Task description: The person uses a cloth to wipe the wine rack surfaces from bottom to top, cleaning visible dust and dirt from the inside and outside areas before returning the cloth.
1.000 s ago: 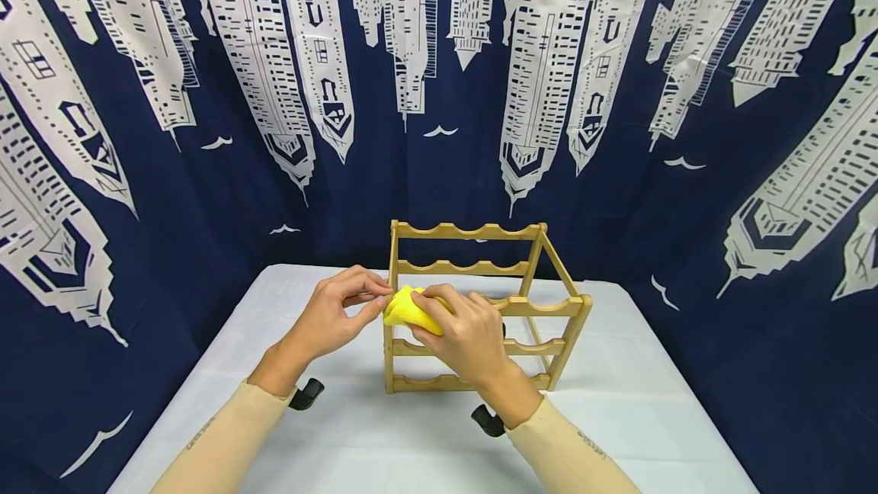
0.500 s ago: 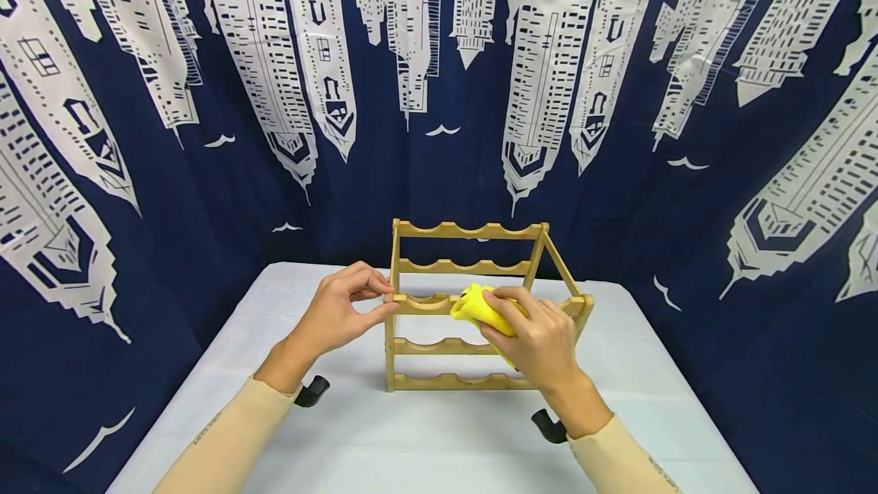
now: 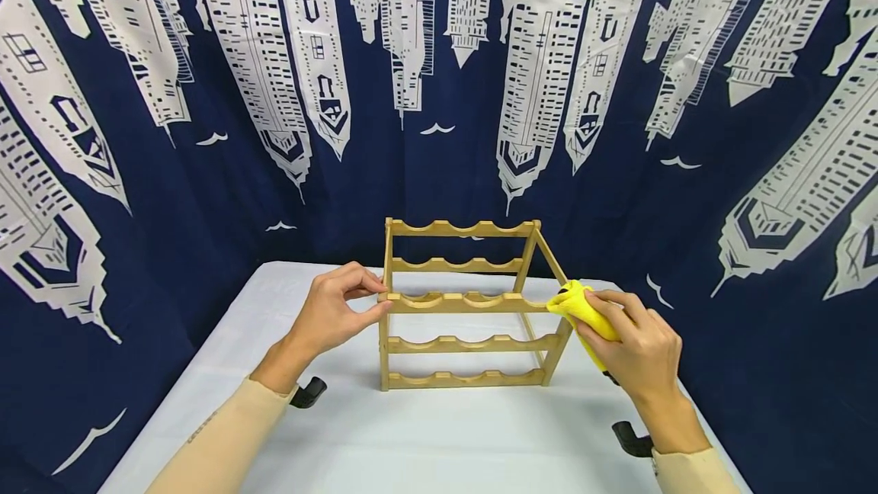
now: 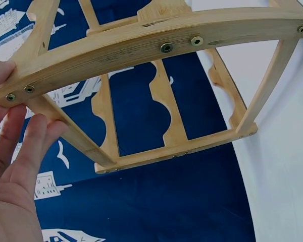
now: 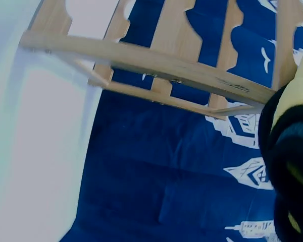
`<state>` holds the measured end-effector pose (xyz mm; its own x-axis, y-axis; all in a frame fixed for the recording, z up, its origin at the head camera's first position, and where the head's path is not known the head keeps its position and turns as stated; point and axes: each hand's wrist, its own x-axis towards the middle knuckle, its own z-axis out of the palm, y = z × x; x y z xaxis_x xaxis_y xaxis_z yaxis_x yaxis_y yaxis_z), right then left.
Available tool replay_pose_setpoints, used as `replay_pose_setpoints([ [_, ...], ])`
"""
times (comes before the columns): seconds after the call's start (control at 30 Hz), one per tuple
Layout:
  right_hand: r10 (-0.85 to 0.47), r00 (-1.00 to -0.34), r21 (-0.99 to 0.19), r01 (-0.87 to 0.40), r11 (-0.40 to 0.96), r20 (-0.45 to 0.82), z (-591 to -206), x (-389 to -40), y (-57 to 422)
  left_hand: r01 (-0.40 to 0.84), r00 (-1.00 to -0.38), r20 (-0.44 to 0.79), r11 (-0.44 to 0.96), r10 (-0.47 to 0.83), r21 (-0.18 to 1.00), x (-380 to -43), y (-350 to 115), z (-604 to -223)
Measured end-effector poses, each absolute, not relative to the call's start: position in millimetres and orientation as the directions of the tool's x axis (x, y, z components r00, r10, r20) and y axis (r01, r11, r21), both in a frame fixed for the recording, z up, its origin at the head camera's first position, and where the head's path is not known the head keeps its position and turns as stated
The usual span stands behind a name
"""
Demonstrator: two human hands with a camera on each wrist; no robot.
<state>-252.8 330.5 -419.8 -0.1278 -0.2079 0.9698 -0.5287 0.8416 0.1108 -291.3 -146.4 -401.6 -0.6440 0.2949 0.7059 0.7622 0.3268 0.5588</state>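
A light wooden wine rack (image 3: 473, 306) with scalloped rails stands upright on the table. At its upper front left corner my left hand (image 3: 336, 307) pinches the frame between thumb and fingers; in the left wrist view, the fingers (image 4: 28, 151) lie under the rack's side rail (image 4: 116, 54). My right hand (image 3: 634, 341) grips a bunched yellow cloth (image 3: 583, 309) against the front right end of the top rail. Dark patches show at the cloth's ends. In the right wrist view, a black and yellow bundle (image 5: 298, 93) is at the right edge, close to the rack's side rail (image 5: 156, 63).
A white-covered table (image 3: 439, 441) carries the rack, with its surface showing in front and to both sides. Behind and around hangs a navy curtain (image 3: 384, 181) printed with white buildings. Black wrist mounts (image 3: 309, 392) project from beneath both wrists.
My right hand has slid the yellow cloth rightward along the top front rail, from the left corner to the right end. The left hand, near the corner at first, now grips it.
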Motion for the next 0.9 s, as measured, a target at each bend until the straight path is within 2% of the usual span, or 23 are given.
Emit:
replay_pose_setpoints([
  [0.2,-0.016,-0.187,-0.116,-0.671,0.733,0.982,-421,-245,333,0.764,-0.637,0.713,0.363,0.293,0.533,-290,-154,-402],
  [0.37,0.059,-0.218,-0.201,-0.719,0.665,0.974,-425,-235,328,0.767,-0.63,0.725,0.37,0.277,0.525,-291,-167,-402],
  [0.57,0.062,-0.264,-0.245,-0.75,0.614,0.963,-432,-228,326,0.746,-0.643,0.731,0.401,0.228,0.531,-294,-188,-404],
  [0.73,0.035,-0.273,-0.239,-0.764,0.599,0.961,-441,-228,326,0.711,-0.655,0.736,0.47,0.173,0.523,-296,-200,-405],
  [0.83,0.025,-0.274,-0.236,-0.775,0.586,0.961,-446,-230,326,0.693,-0.636,0.758,0.539,0.145,0.478,-295,-199,-403],
  [0.9,0.018,-0.277,-0.236,-0.78,0.579,0.961,-449,-230,326,0.698,-0.6,0.786,0.579,0.149,0.422,-293,-189,-399],
])
